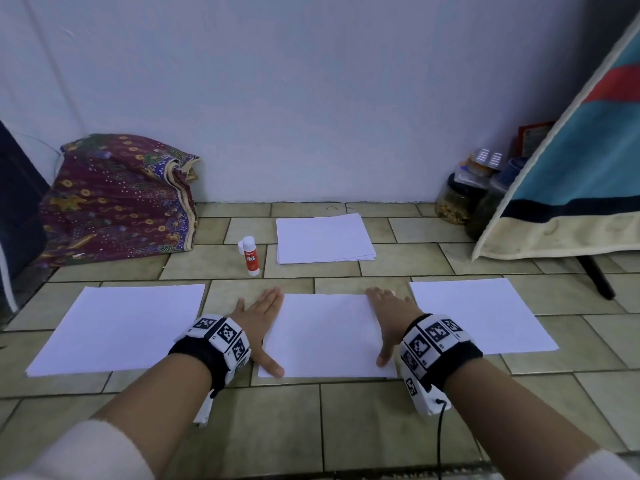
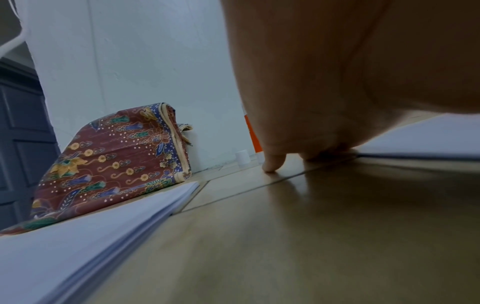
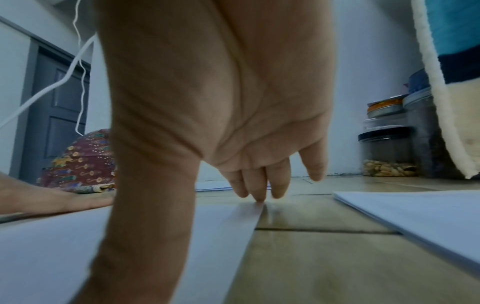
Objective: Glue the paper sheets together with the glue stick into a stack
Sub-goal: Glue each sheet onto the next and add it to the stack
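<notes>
The middle sheet (image 1: 327, 336) lies flat on the tiled floor (image 1: 381, 427) between the two hands, which rest along its short edges: the left hand (image 1: 258, 322) at its left edge, fingers straight and together, thumb stretched back onto the near corner; the right hand (image 1: 389, 317) at its right edge, likewise flat, thumb lying on the paper toward the near corner. Neither grips anything — both are spread and pressing down. Outside the left hand lies the left sheet (image 1: 119, 327), outside the right hand the right sheet (image 1: 483, 313), each just apart from the middle one. Beyond the fingertips, nearer the wall, the glue stick (image 1: 250, 255) stands upright ahead of the left hand, its cap (image 1: 241, 247) beside its top, and just right of it lies the paper stack (image 1: 323, 239). The right wrist view shows what the head view cannot: the fingers (image 3: 258, 185) point down with a tip touching the sheet's far right corner, the little finger raised clear. The left wrist view shows a fingertip on bare tile and the layered edge of the left sheet, so it is several sheets — the palm hides most of the glue stick there, leaving an orange strip. A patterned cloth (image 1: 117, 199) lies beyond the left hand, jars (image 1: 453, 199) beyond the right, partly hidden by a hanging striped fabric (image 1: 571, 174).
</notes>
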